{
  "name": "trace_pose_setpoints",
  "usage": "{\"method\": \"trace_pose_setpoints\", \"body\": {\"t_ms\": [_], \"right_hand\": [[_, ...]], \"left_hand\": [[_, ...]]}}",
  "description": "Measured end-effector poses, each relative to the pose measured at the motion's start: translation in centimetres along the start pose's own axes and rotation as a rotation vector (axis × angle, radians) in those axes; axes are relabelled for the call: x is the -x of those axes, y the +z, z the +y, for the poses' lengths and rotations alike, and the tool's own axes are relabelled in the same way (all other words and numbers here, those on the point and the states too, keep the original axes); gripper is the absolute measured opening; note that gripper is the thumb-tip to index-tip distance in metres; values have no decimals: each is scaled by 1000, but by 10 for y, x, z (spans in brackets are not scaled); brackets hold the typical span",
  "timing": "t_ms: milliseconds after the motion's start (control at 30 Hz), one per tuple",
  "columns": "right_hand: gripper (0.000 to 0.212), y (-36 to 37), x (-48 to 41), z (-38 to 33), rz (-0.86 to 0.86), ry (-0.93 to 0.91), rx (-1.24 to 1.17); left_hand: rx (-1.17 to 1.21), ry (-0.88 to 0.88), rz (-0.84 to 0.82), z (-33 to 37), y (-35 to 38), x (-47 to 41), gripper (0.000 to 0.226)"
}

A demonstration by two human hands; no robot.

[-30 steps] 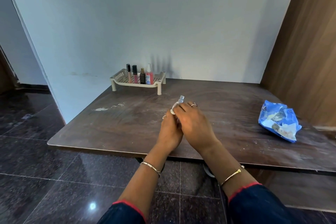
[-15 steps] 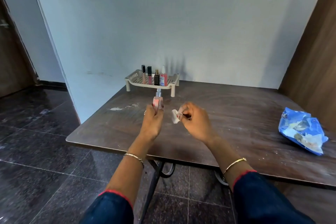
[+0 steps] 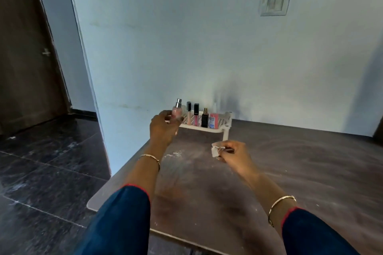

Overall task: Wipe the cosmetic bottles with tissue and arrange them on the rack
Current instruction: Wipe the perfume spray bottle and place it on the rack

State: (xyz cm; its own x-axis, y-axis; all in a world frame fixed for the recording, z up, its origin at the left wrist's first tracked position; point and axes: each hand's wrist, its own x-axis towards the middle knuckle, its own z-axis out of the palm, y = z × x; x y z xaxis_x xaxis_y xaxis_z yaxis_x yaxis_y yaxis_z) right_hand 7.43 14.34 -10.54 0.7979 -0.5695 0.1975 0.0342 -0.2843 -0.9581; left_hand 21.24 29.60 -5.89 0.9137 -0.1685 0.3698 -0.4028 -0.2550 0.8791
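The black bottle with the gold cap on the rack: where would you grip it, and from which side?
Judging by its pose, grip the black bottle by its gold cap and neck, coming from above. It stands upright on the rack, close between the pink tube and the red-capped bottle, so its sides look hard to reach.

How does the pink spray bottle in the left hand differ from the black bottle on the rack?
The pink spray bottle is pale pink and see-through with a silver sprayer; the black bottle is dark and opaque with a gold-toned top. The pink spray bottle is gripped by the left hand at the left end of the rack; the black bottle stands free in the row. Both are small and upright.
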Motion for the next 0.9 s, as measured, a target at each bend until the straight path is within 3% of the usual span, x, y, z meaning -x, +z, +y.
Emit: {"method": "trace_pose_setpoints", "body": {"t_ms": [100,433,600,900], "right_hand": [[16,4,-14,3,-81,-42,58],[25,13,-64,20,-129,-64,47],[22,16,-72,27,-149,-52,61],[22,20,-76,35,-148,-69,141]], "left_hand": [[-38,-29,41,-11,6,-37,41],[-127,-21,32,-38,50,-117,40],[-258,-57,18,-53,70,-132,30],[-380,-85,2,-64,82,-138,36]]}}
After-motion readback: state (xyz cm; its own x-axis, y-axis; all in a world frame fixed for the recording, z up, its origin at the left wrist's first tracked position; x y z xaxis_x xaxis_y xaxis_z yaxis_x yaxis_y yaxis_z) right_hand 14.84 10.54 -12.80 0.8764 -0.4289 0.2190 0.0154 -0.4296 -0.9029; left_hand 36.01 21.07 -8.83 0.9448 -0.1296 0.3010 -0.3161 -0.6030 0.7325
